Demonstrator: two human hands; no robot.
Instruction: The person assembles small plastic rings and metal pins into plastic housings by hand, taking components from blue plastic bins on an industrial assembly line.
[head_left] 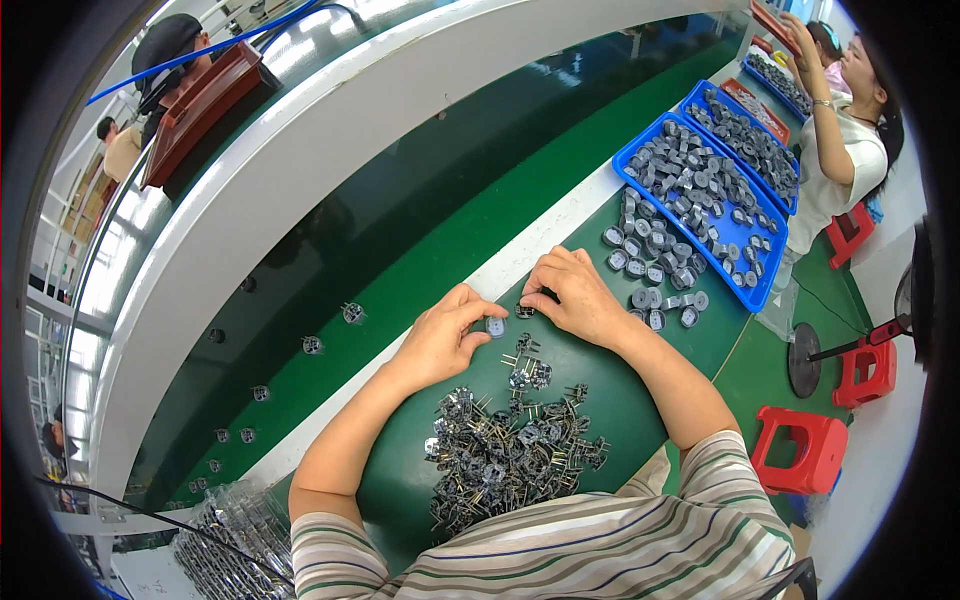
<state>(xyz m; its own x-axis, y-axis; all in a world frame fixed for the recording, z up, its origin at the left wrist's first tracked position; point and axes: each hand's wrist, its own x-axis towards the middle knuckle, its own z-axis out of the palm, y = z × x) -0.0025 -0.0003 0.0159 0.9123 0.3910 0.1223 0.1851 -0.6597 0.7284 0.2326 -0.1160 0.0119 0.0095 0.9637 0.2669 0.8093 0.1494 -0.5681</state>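
My left hand (440,335) pinches a small grey round plastic housing (496,327) between thumb and finger. Close beside it, my right hand (575,298) has its fingers closed on a small dark part with metal pins (524,312), partly covered by the fingertips. The two pieces are a little apart. A few loose pin parts (530,374) lie just below my hands on the green table. Nearer my body is a large heap of the same dark pin parts (510,450). To the right of my right hand, several loose grey housings (655,245) are spread out.
Blue trays (752,298) of grey housings stand at the right. Beyond a white ledge (540,240), a green belt (400,290) carries scattered small parts. Bundled clear packs (235,530) lie at lower left. Red stools (800,450) and a co-worker (845,150) are at right.
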